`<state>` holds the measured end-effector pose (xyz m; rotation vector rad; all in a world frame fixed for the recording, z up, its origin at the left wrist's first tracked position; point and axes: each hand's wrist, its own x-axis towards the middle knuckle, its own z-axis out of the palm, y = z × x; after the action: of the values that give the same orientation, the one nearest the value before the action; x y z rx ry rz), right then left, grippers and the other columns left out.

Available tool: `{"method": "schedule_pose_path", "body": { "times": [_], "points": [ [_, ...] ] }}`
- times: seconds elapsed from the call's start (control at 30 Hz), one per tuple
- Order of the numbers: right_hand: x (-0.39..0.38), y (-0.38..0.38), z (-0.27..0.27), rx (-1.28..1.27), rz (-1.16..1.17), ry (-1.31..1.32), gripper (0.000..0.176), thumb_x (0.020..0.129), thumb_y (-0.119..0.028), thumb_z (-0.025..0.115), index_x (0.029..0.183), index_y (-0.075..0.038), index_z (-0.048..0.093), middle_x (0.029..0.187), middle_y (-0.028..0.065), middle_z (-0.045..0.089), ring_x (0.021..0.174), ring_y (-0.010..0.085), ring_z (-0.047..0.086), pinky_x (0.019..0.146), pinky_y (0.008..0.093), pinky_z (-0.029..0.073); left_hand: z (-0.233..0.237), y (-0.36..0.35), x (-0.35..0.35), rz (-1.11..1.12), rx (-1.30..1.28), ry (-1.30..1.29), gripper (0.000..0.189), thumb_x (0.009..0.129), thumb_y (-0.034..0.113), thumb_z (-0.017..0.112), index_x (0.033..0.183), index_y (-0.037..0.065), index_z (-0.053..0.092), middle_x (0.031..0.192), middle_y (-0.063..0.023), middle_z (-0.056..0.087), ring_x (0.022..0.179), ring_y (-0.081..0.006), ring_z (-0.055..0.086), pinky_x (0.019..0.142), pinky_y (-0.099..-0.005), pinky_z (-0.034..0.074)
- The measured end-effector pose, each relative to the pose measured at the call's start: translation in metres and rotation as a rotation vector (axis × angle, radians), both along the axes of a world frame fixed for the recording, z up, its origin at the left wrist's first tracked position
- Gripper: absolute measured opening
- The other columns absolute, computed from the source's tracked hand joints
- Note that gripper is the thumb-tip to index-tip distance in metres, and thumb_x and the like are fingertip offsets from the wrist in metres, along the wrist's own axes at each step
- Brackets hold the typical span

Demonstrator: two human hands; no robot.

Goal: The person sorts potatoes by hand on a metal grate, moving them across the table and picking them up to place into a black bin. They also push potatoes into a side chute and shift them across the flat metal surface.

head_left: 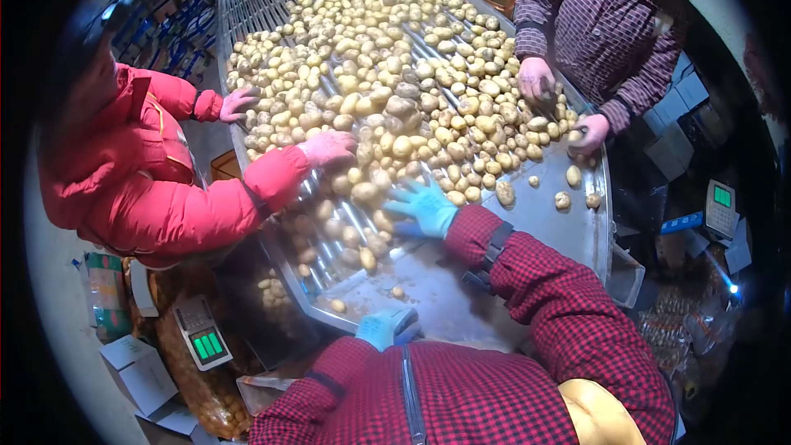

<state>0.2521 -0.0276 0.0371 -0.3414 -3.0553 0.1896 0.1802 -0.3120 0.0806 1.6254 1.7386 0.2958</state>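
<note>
My right hand (424, 208), in a light blue glove, reaches over the near edge of a pile of potatoes (362, 74). Its fingers are spread and touch potatoes at the pile's front, with nothing gripped. My left hand (387, 330), gloved the same way, is at the near edge of the metal sorting table (445, 280). Its fingers are curled in, and whatever they hold, if anything, is hidden. A small potato (398, 292) lies on the metal just above it, and another potato (339, 306) lies to its left.
At left, a person in a red padded jacket (165, 173) has both pink-gloved hands on the potatoes. Across at right, a person in a checked jacket (606, 33) handles potatoes too. Digital scales (202, 334) stand lower left; another scale (721, 208) is at right. White boxes (140, 375) stand lower left.
</note>
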Motion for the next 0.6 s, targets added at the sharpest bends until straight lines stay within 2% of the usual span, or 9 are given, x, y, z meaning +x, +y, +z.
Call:
{"method": "schedule_pose_path", "body": {
  "times": [0.03,0.1,0.2,0.3,0.37,0.4,0.43,0.5,0.6],
  "points": [
    [-0.006,0.014,-0.011,0.044,-0.034,0.078,0.064,0.088,-0.051,0.063,0.146,-0.031,0.043,0.155,0.0086,0.036,0.143,0.0315,0.032,0.115,0.0640,0.019,-0.001,-0.001,0.002,0.004,0.016,-0.016,0.032,0.093,0.040,0.059,0.107,0.012,0.061,0.100,-0.0161,0.066,0.093,-0.0370,0.065,0.080,-0.0472,0.050],
    [-0.008,0.034,-0.009,-0.173,-0.385,0.233,0.072,0.086,-0.050,0.066,0.149,-0.030,0.039,0.157,0.0148,0.032,0.145,0.0347,0.030,0.116,0.0599,0.022,-0.017,-0.004,-0.001,-0.068,0.033,-0.030,0.030,0.093,0.039,0.059,0.107,0.012,0.060,0.097,-0.0154,0.066,0.092,-0.0363,0.065,0.078,-0.0472,0.050],
    [-0.036,0.073,-0.027,-0.291,-0.638,0.585,0.088,0.082,-0.057,0.068,0.153,-0.019,0.033,0.160,0.0195,0.026,0.146,0.0396,0.027,0.116,0.0570,0.024,-0.037,-0.008,-0.006,-0.093,0.118,-0.097,0.029,0.093,0.037,0.059,0.107,0.013,0.059,0.096,-0.0144,0.065,0.092,-0.0352,0.065,0.076,-0.0470,0.051],
    [-0.075,0.098,-0.035,-0.369,-0.762,0.334,0.098,0.081,-0.065,0.064,0.158,-0.021,0.023,0.162,0.0233,0.017,0.151,0.0394,0.016,0.117,0.0633,0.011,-0.057,-0.016,-0.010,-0.141,0.139,-0.107,0.025,0.092,0.031,0.059,0.109,0.014,0.059,0.095,-0.0122,0.065,0.088,-0.0332,0.065,0.072,-0.0460,0.052],
    [-0.105,0.085,-0.040,-0.343,-0.782,0.481,0.104,0.076,-0.067,0.068,0.158,-0.025,0.021,0.162,0.0246,0.015,0.150,0.0423,0.016,0.116,0.0657,0.011,-0.081,-0.023,-0.012,-0.194,0.148,-0.066,0.024,0.091,0.028,0.059,0.111,0.015,0.059,0.094,-0.0107,0.064,0.085,-0.0316,0.065,0.070,-0.0448,0.053],
    [-0.115,0.077,-0.021,-0.249,-0.776,0.214,0.101,0.074,-0.068,0.068,0.157,-0.029,0.025,0.163,0.0214,0.012,0.150,0.0416,0.013,0.116,0.0657,0.010,-0.086,-0.024,-0.014,-0.204,0.157,-0.060,0.025,0.091,0.027,0.059,0.113,0.015,0.059,0.093,-0.0101,0.064,0.084,-0.0309,0.065,0.070,-0.0443,0.053],
    [-0.118,0.072,-0.017,-0.188,-0.591,0.267,0.089,0.079,-0.068,0.064,0.153,-0.029,0.033,0.163,0.0205,0.015,0.149,0.0445,0.012,0.116,0.0671,0.010,-0.089,-0.025,-0.014,-0.215,0.165,-0.056,0.026,0.091,0.026,0.058,0.114,0.015,0.059,0.092,-0.0095,0.063,0.084,-0.0302,0.065,0.070,-0.0438,0.053],
    [-0.132,0.052,-0.010,-0.267,-0.496,0.155,0.075,0.085,-0.064,0.058,0.148,-0.027,0.043,0.162,0.0209,0.017,0.148,0.0478,0.013,0.115,0.0683,0.010,-0.095,-0.027,-0.009,-0.220,0.205,-0.059,0.027,0.091,0.025,0.058,0.116,0.015,0.058,0.091,-0.0086,0.062,0.084,-0.0290,0.065,0.069,-0.0431,0.054],
    [-0.138,0.017,0.000,-0.205,-0.300,0.132,0.069,0.087,-0.063,0.055,0.142,-0.022,0.051,0.160,0.0193,0.023,0.146,0.0489,0.014,0.115,0.0679,0.010,-0.103,-0.031,-0.009,-0.223,0.250,-0.052,0.029,0.091,0.025,0.058,0.118,0.013,0.057,0.094,-0.0091,0.061,0.086,-0.0286,0.065,0.070,-0.0432,0.054]
  ]
}}
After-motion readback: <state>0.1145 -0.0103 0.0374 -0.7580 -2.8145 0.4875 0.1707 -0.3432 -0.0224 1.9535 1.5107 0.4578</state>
